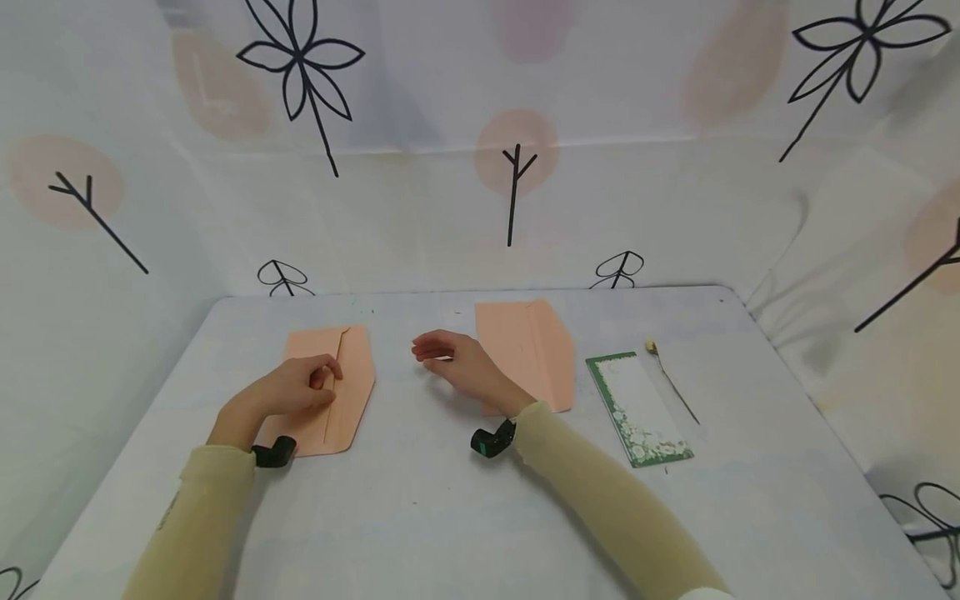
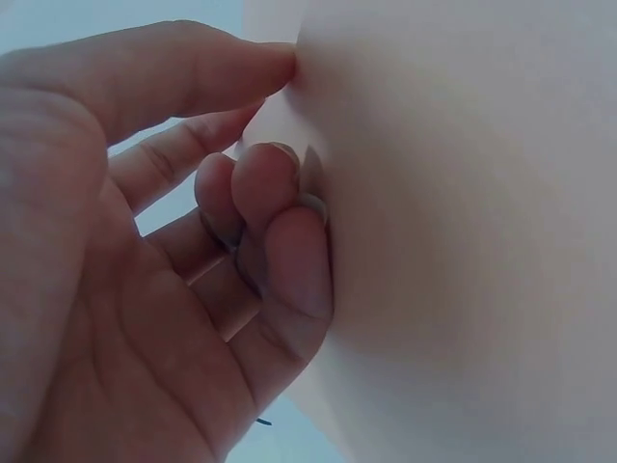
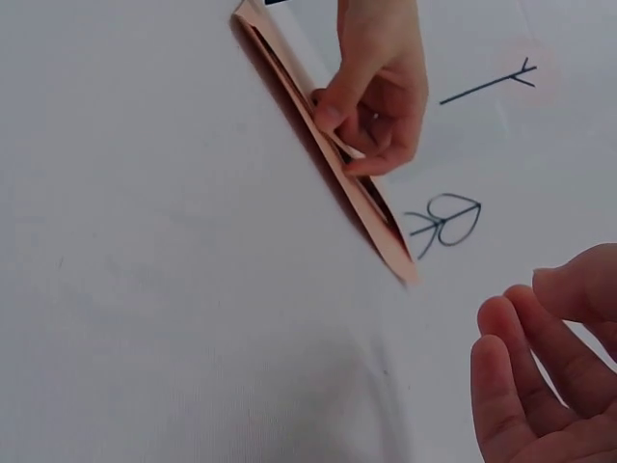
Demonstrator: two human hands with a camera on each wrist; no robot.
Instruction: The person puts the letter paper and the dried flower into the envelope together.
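I see a second peach paper envelope [image 1: 528,350], a green-bordered floral card [image 1: 639,407] and a thin gold-tipped stick [image 1: 671,379] right of the peach paper envelope [image 1: 341,392] on the grey counter [image 1: 420,500]. My left hand [image 1: 296,387] pinches that envelope's flap; my right hand [image 1: 453,360] hovers relaxed, empty, just right of it. I can read no writing.

Both forearms, in pale yellow sleeves with a dark band at each wrist, reached forward over the table [image 1: 420,500]. The left hand [image 1: 296,387] lay low with its fingers curled and its thumb tip pressed against them in a pinch. The right hand [image 1: 457,360] hovered just above the surface, palm turned inward, fingers relaxed and lightly bent, holding nothing.
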